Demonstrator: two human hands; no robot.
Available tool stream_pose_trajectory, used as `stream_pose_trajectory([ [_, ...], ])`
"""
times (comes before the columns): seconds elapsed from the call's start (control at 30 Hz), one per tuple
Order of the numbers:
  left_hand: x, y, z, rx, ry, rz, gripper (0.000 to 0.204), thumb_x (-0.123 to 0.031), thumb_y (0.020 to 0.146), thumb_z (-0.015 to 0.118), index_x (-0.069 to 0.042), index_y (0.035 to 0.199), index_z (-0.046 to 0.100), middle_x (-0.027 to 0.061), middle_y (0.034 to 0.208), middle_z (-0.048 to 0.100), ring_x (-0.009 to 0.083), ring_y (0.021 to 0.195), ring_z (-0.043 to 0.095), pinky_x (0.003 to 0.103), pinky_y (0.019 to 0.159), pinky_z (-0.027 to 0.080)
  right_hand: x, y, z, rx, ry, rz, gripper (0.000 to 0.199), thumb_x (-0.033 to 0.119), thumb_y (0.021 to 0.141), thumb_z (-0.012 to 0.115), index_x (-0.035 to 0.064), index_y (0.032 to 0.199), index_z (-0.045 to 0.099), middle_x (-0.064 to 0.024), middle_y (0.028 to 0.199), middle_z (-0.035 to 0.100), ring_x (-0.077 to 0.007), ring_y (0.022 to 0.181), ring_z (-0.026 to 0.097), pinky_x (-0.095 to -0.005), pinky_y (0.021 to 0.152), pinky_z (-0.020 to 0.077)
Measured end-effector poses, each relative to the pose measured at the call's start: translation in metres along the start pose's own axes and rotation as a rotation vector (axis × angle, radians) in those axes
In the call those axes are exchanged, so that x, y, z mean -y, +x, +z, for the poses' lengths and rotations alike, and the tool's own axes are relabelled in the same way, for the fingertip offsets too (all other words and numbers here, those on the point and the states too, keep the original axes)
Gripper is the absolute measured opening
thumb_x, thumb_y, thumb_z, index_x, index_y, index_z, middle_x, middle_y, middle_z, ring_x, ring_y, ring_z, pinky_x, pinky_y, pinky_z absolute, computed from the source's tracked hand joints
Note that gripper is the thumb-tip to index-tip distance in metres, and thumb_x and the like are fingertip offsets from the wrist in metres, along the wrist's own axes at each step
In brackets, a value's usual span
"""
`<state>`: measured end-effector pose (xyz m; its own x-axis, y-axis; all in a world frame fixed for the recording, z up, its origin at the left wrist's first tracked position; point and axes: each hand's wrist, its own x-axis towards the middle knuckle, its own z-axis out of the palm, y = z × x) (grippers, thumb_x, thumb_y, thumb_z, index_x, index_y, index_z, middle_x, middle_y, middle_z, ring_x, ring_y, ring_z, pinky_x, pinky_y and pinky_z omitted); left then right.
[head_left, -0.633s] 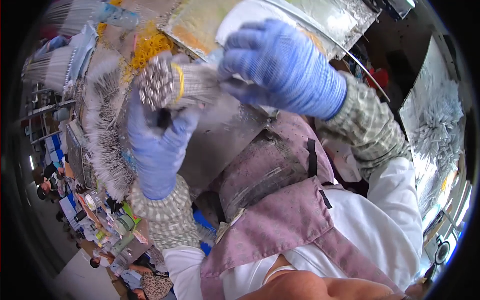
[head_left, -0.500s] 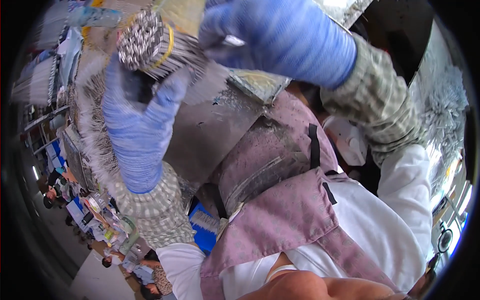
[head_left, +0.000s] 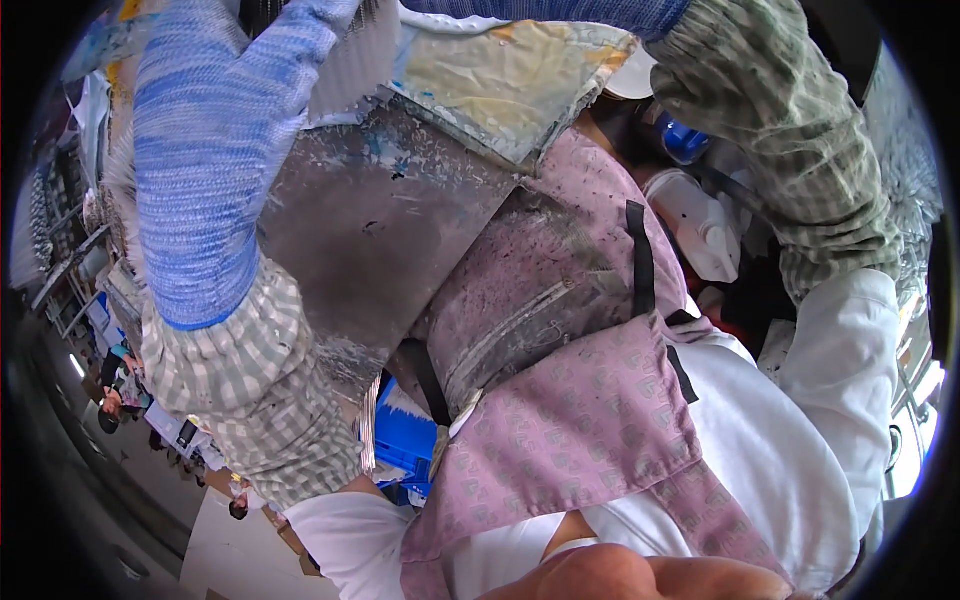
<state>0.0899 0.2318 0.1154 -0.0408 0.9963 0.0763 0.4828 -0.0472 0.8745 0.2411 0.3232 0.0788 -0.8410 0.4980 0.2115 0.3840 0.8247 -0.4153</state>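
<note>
At the upper left is my left hand (head_left: 200, 130), in a blue knitted glove, with its fingertips cut off by the top edge. Thin grey strands (head_left: 352, 65) of a bundle hang down beside its thumb; the hand appears closed around the bundle, whose upper end is out of view. Of my right hand (head_left: 600, 12) only the blue glove's wrist part shows along the top edge. Its fingers lie outside the picture, so what they hold cannot be seen. A stained dark grey board (head_left: 370, 235) lies below and between the hands.
A yellowish plastic-covered panel (head_left: 510, 85) overlaps the board's far side. Under my left forearm sits a blue bin (head_left: 405, 440). A white plastic jug (head_left: 695, 225) stands below my right forearm. More pale strands (head_left: 125, 190) lie left of my left hand. Other people are far off at lower left.
Both hands have moved up toward the top edge, the left one also leftward. The bundle's metal ends and yellow band, visible before, have left the picture. More of the board and panel shows.
</note>
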Motion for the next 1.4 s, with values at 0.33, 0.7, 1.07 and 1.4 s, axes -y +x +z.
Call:
stream_pose_trajectory([
  [0.33, -0.009, 0.002, 0.016, -0.039, 0.171, -0.140, 0.048, -0.008, 0.090, 0.069, 0.006, 0.132, 0.050, 0.0088, 0.105, 0.065, 0.0141, 0.091, 0.063, 0.027, 0.080, 0.054, -0.019, -0.003, 0.025, -0.054, -0.058, -0.032, 0.020, 0.021, 0.077, 0.069, 0.0018, 0.080, 0.065, -0.0179, 0.072, 0.064, -0.0370, 0.073, 0.066, -0.0444, 0.067, 0.0529],
  [0.7, -0.001, 0.000, 0.015, -0.080, 0.070, -0.011, 0.051, -0.015, 0.091, 0.071, 0.005, 0.133, 0.051, 0.0108, 0.108, 0.066, 0.0148, 0.095, 0.064, 0.028, 0.086, 0.054, -0.011, -0.001, 0.019, -0.076, 0.025, -0.007, 0.020, 0.021, 0.078, 0.069, 0.0015, 0.080, 0.065, -0.0174, 0.071, 0.063, -0.0364, 0.069, 0.064, -0.0432, 0.065, 0.0528],
  [1.07, 0.007, 0.004, 0.015, -0.036, 0.007, -0.024, 0.058, -0.015, 0.090, 0.071, 0.005, 0.138, 0.046, 0.0103, 0.115, 0.063, 0.0164, 0.096, 0.064, 0.029, 0.087, 0.055, 0.008, -0.005, -0.001, 0.046, -0.035, 0.156, 0.023, 0.024, 0.082, 0.068, 0.0015, 0.086, 0.067, -0.0166, 0.074, 0.065, -0.0343, 0.071, 0.066, -0.0428, 0.067, 0.0536],
  [1.4, 0.077, 0.007, -0.091, 0.062, -0.114, -0.075, 0.061, -0.021, 0.100, 0.059, -0.001, 0.149, 0.029, 0.0165, 0.143, 0.052, 0.0242, 0.140, 0.043, 0.042, 0.117, 0.032, 0.012, -0.009, -0.010, -0.154, 0.240, 0.263, 0.026, 0.027, 0.090, 0.069, 0.0030, 0.100, 0.069, -0.0086, 0.082, 0.070, -0.0217, 0.075, 0.068, -0.0350, 0.074, 0.0560],
])
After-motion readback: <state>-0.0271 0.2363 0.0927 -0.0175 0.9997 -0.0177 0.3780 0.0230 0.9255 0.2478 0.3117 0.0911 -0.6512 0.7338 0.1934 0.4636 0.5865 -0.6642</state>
